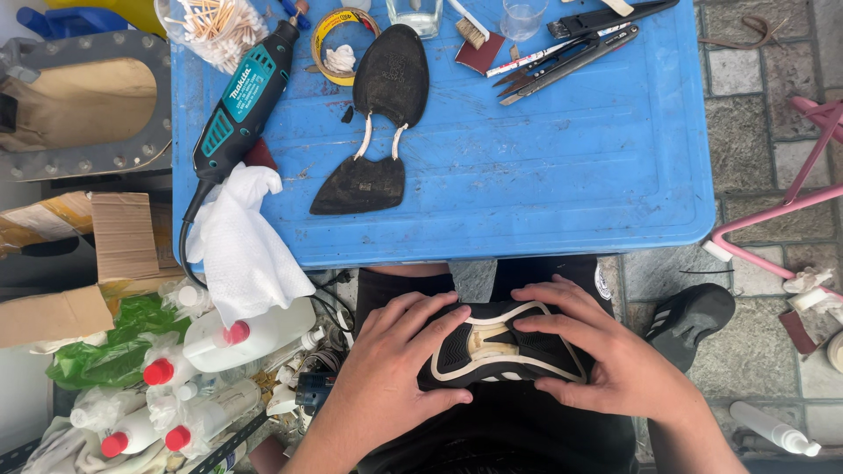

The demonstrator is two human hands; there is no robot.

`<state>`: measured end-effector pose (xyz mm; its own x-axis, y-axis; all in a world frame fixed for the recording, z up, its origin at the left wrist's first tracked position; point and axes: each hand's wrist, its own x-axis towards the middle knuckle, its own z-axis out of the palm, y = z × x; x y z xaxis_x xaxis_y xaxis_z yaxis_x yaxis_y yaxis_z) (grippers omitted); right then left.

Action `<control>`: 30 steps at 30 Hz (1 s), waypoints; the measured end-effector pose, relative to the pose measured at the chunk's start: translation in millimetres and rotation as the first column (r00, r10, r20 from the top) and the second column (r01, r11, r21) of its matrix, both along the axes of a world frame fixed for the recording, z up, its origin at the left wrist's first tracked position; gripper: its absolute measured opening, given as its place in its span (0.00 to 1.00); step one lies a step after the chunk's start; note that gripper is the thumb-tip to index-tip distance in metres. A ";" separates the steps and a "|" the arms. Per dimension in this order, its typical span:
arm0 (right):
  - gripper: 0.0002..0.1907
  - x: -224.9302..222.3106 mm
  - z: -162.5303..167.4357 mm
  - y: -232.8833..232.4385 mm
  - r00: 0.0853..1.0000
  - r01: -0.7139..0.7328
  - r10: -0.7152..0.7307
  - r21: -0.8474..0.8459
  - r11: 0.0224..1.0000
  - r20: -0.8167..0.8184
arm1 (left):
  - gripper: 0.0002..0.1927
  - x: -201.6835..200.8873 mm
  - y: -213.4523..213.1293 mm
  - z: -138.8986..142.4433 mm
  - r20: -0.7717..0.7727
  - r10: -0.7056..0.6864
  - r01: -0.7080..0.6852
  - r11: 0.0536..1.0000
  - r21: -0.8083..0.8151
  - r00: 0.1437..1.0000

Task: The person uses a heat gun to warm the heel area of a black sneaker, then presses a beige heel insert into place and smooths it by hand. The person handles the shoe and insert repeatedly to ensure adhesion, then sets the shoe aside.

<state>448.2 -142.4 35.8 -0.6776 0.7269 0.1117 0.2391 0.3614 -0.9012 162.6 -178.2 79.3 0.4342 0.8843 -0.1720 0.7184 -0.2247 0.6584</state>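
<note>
A black shoe (492, 351) lies sole-up on my lap, its sole edged in cream with a cream middle piece. My left hand (395, 369) grips its left end, fingers spread over the tread. My right hand (606, 351) clamps the right end, fingers curled across the sole. On the blue plastic table (562, 175) above lies a detached black outsole (379, 123), its two pieces joined by two pale strips.
A teal and black rotary tool (246, 96), white cloth (241, 246), yellow tape roll (342, 31), cotton swabs (215, 26), a small brush (470, 31) and black snips (562, 53) sit on the table. White red-capped bottles (219, 342) crowd the left. Pink metal frame (790, 202) at right.
</note>
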 end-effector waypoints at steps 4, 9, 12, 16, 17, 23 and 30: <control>0.33 -4.6 -0.6 -4.2 0.997 0.074 -0.075 -0.021 0.997 -0.025 | 0.45 -2.5 1.9 9.7 0.018 0.001 -0.002 1.000 0.008 1.000; 0.32 -24.1 -4.0 -8.9 0.990 0.111 -0.101 0.103 0.988 -0.097 | 0.43 -21.8 4.5 15.3 0.117 0.035 -0.038 0.999 0.028 0.993; 0.31 -32.5 -2.7 -5.8 0.975 0.153 -0.146 0.030 0.988 -0.166 | 0.41 -30.8 7.1 8.3 0.292 0.235 -0.210 0.971 -0.116 0.927; 0.26 -37.4 10.8 6.0 0.970 0.163 -0.187 -0.157 0.974 -0.154 | 0.30 -32.7 14.3 -2.0 0.553 0.385 -0.253 0.919 -0.302 0.739; 0.25 -37.5 15.7 10.1 0.974 0.136 -0.176 -0.255 0.957 -0.142 | 0.28 -31.4 17.7 -3.5 0.581 0.442 -0.235 0.887 -0.398 0.683; 0.29 -17.9 36.0 35.7 0.971 -0.061 -0.061 -0.489 0.870 -0.230 | 0.22 -20.0 41.1 1.9 0.554 0.413 -0.298 0.910 -0.289 0.723; 0.16 15.9 2.0 60.8 0.869 0.344 -0.453 -0.414 0.843 -0.199 | 0.15 -18.8 80.4 7.3 0.385 0.516 -0.324 0.826 -0.462 0.765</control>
<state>464.0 -81.6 37.8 -0.2993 0.9518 -0.0672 0.0123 -0.0665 -0.9977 143.8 -97.8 86.6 0.1410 0.9148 -0.3785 0.2560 0.3356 0.9066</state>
